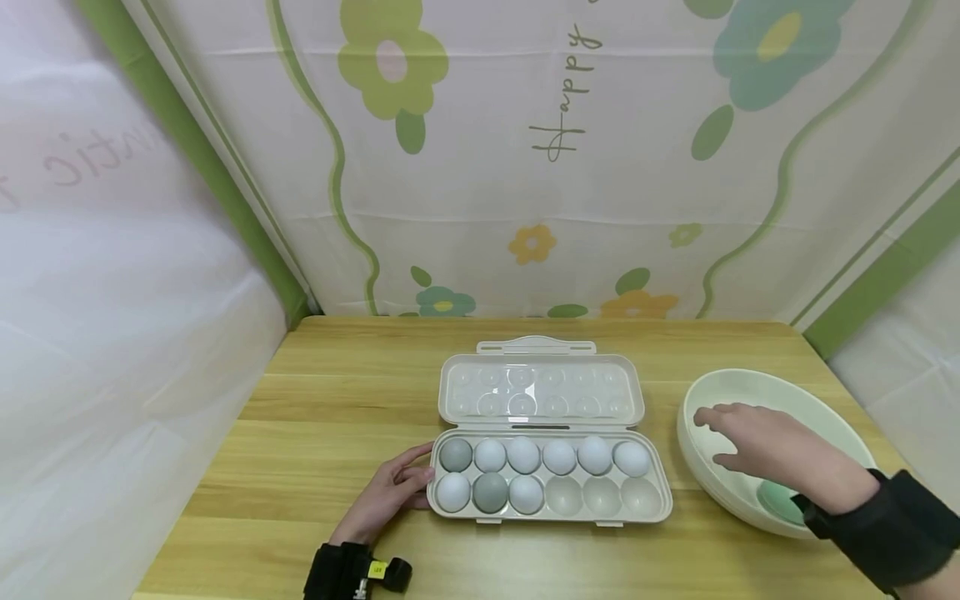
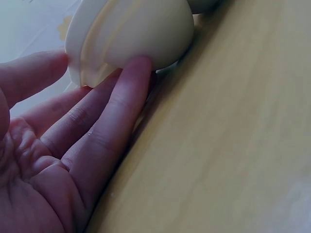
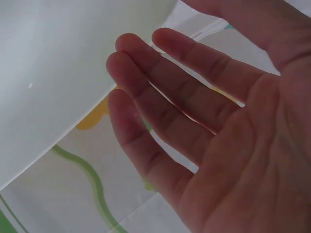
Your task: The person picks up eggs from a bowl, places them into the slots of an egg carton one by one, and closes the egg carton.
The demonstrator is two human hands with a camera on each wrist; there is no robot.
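Observation:
A cream egg carton (image 1: 551, 510) lies on the table with its clear-dimpled lid (image 1: 542, 390) folded back. White eggs (image 1: 559, 457) and grey-green eggs (image 1: 491, 492) fill its far row and the three left cups of the near row. At the carton's left end, my left hand (image 1: 386, 492) grips it, thumb on the rim and fingers against the side in the left wrist view. Over the large pale bowl (image 1: 738, 379), my right hand (image 1: 765, 442) hovers with spread, slightly bent fingers (image 3: 170, 116) and nothing in them. A green rounded thing (image 1: 780, 500) lies in the bowl, partly hidden by my wrist.
The wooden table (image 1: 315, 433) ends at a flower-printed cloth (image 1: 465, 183) hung behind it. White cloth (image 1: 112, 333) with a green border hangs along the left. The bowl stands right of the carton, a narrow gap between them.

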